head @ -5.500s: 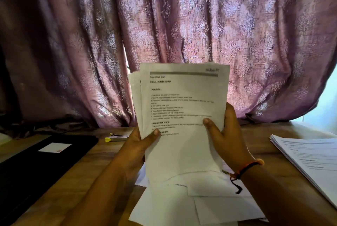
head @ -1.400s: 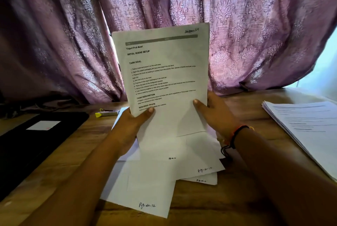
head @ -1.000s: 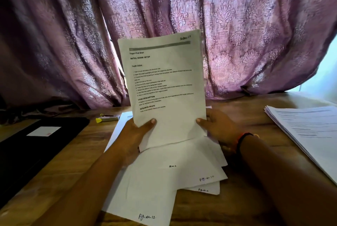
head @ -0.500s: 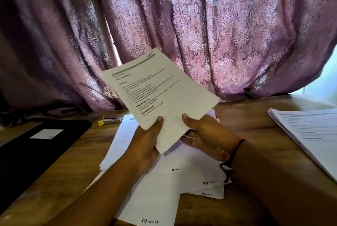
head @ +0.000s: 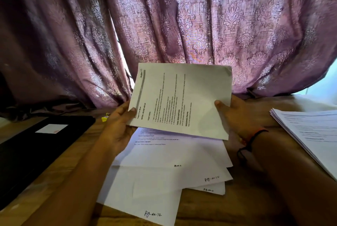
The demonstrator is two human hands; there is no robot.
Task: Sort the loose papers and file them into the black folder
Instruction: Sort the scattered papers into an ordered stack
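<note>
Sheet (head: 182, 98) was up, turned sideways above the tabletop (head: 246, 207)! Left hand (head: 118, 127) pinched its left edge and right hand (head: 235, 116) pinched its right edge. Papers (head: 164, 171) lay fanned beneath it, and the folder (head: 36, 143) sat flat at far left.

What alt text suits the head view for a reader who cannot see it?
The left hand and right hand hold a printed sheet sideways above loose papers on a wooden table; a black folder lies left, a paper stack right.
</note>
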